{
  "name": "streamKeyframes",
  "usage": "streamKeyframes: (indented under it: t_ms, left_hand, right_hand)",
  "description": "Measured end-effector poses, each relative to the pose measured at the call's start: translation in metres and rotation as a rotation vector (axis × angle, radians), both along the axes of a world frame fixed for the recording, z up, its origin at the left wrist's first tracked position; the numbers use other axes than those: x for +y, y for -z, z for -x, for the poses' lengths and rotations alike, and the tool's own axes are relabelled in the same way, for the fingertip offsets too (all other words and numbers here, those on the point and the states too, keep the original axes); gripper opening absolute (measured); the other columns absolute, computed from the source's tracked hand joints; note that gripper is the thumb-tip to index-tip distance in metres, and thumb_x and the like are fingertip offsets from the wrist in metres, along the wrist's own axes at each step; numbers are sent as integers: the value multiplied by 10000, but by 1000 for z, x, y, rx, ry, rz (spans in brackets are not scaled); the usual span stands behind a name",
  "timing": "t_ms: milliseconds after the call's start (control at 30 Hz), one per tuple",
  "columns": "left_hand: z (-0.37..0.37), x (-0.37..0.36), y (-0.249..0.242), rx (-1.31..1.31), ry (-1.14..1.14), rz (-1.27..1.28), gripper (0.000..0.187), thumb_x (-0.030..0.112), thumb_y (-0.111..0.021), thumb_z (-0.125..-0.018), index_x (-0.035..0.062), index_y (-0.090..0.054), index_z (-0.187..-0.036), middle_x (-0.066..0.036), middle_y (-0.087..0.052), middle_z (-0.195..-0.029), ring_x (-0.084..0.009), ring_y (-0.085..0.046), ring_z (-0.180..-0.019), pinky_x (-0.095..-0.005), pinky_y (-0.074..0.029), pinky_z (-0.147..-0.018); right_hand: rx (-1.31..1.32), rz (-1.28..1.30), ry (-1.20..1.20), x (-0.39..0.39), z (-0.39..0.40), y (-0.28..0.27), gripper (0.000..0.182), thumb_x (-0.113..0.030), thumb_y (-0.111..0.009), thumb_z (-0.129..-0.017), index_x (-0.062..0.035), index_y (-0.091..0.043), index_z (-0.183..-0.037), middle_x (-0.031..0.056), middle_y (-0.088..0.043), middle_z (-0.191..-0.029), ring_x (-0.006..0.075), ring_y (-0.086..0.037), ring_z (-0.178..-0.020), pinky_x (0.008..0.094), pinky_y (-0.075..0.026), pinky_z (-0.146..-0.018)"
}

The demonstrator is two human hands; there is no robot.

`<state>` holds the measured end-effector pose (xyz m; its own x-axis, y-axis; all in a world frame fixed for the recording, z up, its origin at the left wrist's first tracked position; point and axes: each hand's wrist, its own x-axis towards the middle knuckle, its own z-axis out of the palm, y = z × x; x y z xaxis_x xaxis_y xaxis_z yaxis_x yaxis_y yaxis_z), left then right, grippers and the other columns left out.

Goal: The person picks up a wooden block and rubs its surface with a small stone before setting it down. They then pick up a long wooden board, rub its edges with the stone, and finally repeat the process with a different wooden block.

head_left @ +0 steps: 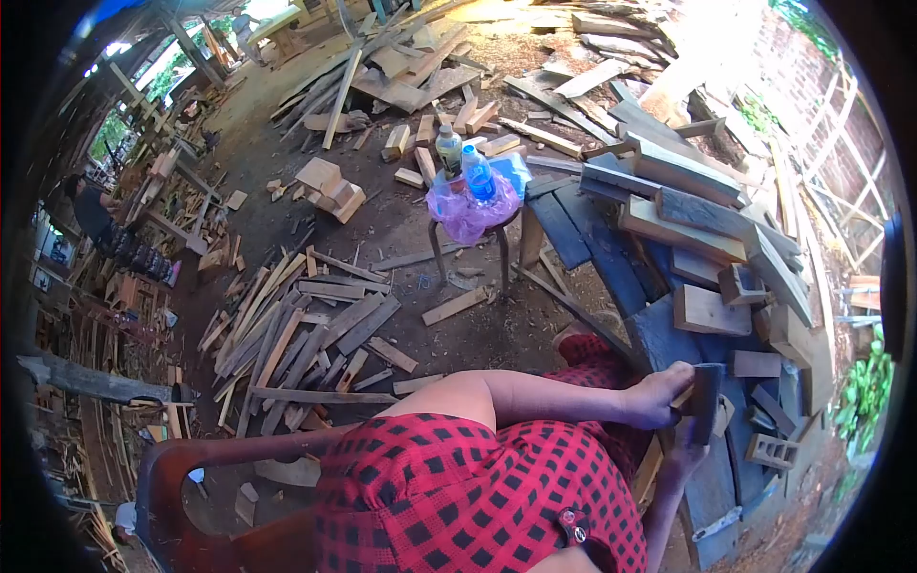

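Observation:
My left hand (657, 393) reaches in from the left, its fingers closed at the side of a dark, narrow block (707, 401) with a pale wooden piece beside it. From below comes my right hand (690, 451), at the lower end of the same block; its fingers are partly hidden behind it. The block's exact kind is not clear. Beneath both hands lie dark boards (659, 334). Just to the right are a small wooden block (757, 364) and a pale block with holes (773, 451).
A stool (504, 258) carries a purple plastic bag (463, 220), a blue-labelled bottle (478, 177) and a second bottle (448, 151). Cut wood strips (325, 329) cover the ground. Thick timber (683, 229) is stacked at right. A wooden chair (167, 487) surrounds me; another person (95, 215) is at left.

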<state>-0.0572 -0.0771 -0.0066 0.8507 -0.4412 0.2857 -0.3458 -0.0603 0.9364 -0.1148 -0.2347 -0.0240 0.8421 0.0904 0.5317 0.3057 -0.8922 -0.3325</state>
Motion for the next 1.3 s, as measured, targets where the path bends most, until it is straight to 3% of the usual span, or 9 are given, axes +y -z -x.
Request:
streamKeyframes:
  t_ms: [100, 200, 333, 400, 500, 800, 1000, 1133, 1300]
  left_hand:
    - [1, -4, 7, 8, -1, 9, 708, 109, -702, -724, 2, -363, -1337, -205, -425, -1258, -380, -460, -1199, -415, -401, -1011]
    - [2, -4, 7, -37, -21, -27, 717, 97, -701, -721, 10, -355, -1343, -194, -416, -1265, -377, -466, -1193, -407, -405, -1010]
    - [1, -3, 9, 16, -6, -22, 733, 89, -705, -712, 10, -346, -1346, -189, -418, -1250, -374, -465, -1190, -401, -403, -1014]
    - [3, -2, 9, -3, -22, -9, 727, 86, -706, -714, 10, -349, -1342, -184, -422, -1234, -368, -463, -1188, -394, -399, -1018]
    - [5, 0, 9, -23, -26, 0, 721, 82, -708, -715, 12, -353, -1338, -185, -423, -1226, -361, -455, -1194, -387, -397, -1018]
    - [5, 3, 2, -62, 14, -16, 690, 78, -737, -733, 30, -383, -1323, -159, -441, -1270, -299, -437, -1221, -380, -350, -1043]
    - [7, -1, -6, -75, 95, -117, 677, 47, -707, -772, 20, -370, -1359, -137, -434, -1299, -253, -428, -1234, -353, -345, -1041]
    - [6, -2, -2, -23, 96, -82, 669, 18, -680, -771, 3, -363, -1360, -147, -423, -1296, -271, -414, -1238, -358, -327, -1054]
    - [7, -2, -3, 74, 94, -31, 660, 32, -682, -789, 2, -360, -1364, -147, -418, -1293, -267, -406, -1240, -358, -320, -1058]
  right_hand:
    - [-181, 127, -143, -9, -19, -30, 421, -205, -546, -939, 30, -495, -1285, 126, -631, -1151, 260, -619, -986, 327, -466, -881]
    - [404, -1045, -31, -33, -26, -17, 434, -295, -554, -955, 86, -567, -1163, 134, -640, -1071, 185, -604, -940, 332, -469, -852]
    - [504, -699, 411, -56, -22, -4, 422, -292, -542, -964, 82, -583, -1156, 132, -652, -1029, 150, -594, -903, 318, -465, -829]
    - [-303, -95, 195, -121, -31, 78, 381, -98, -525, -924, 32, -524, -1282, 181, -675, -902, 198, -598, -689, 333, -487, -680]
    - [399, 411, 412, -139, -16, 74, 431, 7, -476, -880, 38, -498, -1309, 199, -675, -1008, 221, -626, -713, 348, -506, -701]
    - [356, -818, 133, -12, -28, -34, 240, -144, -579, -888, 12, -619, -1066, 148, -639, -986, 247, -592, -876, 365, -459, -748]
    - [-103, -295, 266, -45, -24, -7, 360, -227, -590, -904, -61, -575, -1223, 163, -587, -1220, 292, -529, -1133, 512, -231, -1045]
    - [229, -1003, 270, -80, -25, 8, 374, -251, -597, -903, -51, -579, -1218, 158, -649, -1096, 281, -522, -1144, 448, -284, -1037]
    - [143, -636, 342, -56, -13, 18, 395, -287, -581, -909, -17, -587, -1198, 187, -601, -1186, 334, -523, -1102, 384, -330, -1011]
